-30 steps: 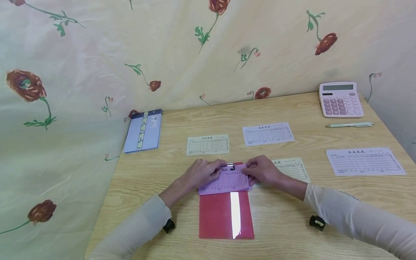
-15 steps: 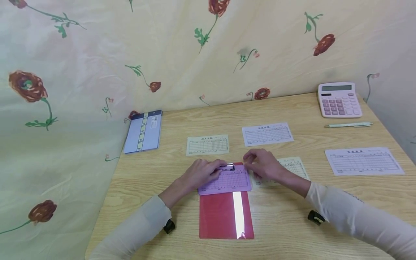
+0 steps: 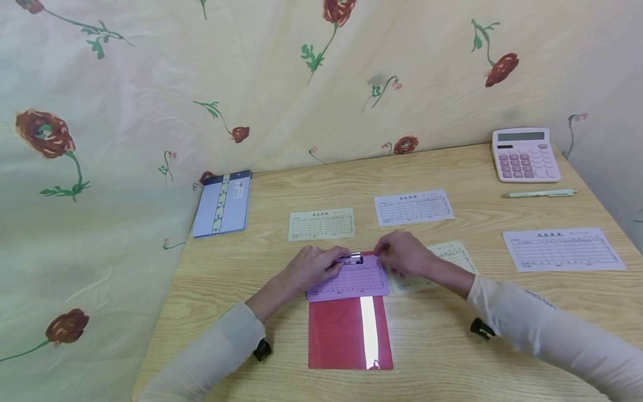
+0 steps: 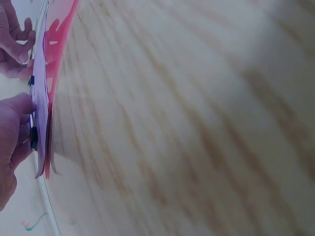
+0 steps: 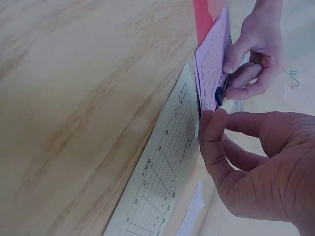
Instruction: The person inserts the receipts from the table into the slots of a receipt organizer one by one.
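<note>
A red clipboard (image 3: 346, 335) lies on the wooden table, with a stack of pink printed slips (image 3: 359, 279) across its upper part. My left hand (image 3: 311, 267) grips the metal clip (image 3: 355, 258) at its top edge, thumb on the near side and fingers behind, as the right wrist view shows. At the stack's upper right corner, my right hand (image 3: 404, 254) pinches the slips between thumb and fingertips, close to the clip (image 5: 223, 91). Under the right hand, a pale yellow slip (image 3: 457, 257) lies partly covered.
Another yellow slip (image 3: 321, 224) lies behind the clipboard. Two white slips lie farther right, one white slip (image 3: 414, 207) at the back and another white slip (image 3: 564, 250) near the table's right side. Beyond are a pen (image 3: 540, 194), a calculator (image 3: 525, 155) and a blue-white pad (image 3: 221, 204).
My right hand has shifted up from the slips' right edge to their upper corner. The pink slips' right edges now line up more evenly. My left hand stays on the clip.
</note>
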`<state>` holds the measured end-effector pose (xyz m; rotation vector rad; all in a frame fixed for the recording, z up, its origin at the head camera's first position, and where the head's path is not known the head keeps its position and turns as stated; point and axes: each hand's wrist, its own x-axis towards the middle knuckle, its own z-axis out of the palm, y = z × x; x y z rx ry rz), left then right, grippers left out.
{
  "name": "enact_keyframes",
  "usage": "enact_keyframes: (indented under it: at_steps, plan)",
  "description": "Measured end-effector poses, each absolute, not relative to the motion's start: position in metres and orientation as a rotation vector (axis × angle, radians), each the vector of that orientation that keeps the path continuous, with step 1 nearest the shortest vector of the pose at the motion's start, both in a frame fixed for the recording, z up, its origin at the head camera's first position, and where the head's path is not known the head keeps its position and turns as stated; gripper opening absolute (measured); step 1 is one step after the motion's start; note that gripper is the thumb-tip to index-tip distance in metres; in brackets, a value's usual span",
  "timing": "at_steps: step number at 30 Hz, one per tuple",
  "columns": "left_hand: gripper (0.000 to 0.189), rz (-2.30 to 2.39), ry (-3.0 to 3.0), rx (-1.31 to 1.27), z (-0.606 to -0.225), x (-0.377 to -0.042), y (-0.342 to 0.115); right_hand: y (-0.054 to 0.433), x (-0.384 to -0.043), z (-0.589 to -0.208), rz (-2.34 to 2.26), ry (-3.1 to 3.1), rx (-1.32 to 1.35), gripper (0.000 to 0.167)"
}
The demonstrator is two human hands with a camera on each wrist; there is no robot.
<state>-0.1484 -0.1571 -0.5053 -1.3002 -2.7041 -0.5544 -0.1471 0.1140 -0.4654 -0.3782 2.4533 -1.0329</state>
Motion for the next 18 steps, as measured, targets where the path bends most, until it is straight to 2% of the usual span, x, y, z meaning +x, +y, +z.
enact_keyframes:
  at_steps: [11,18]
  plan:
    - [0.033,-0.515,-2.729,-1.301,-0.504,-0.149,-0.157,0.106,-0.151,-0.473,-0.903,2.587,-0.414,0.033]
    - [0.033,-0.507,-2.736,-1.295,-0.505,-0.149,-0.157,0.105,-0.152,-0.477,-0.909,2.597,-0.430,0.027]
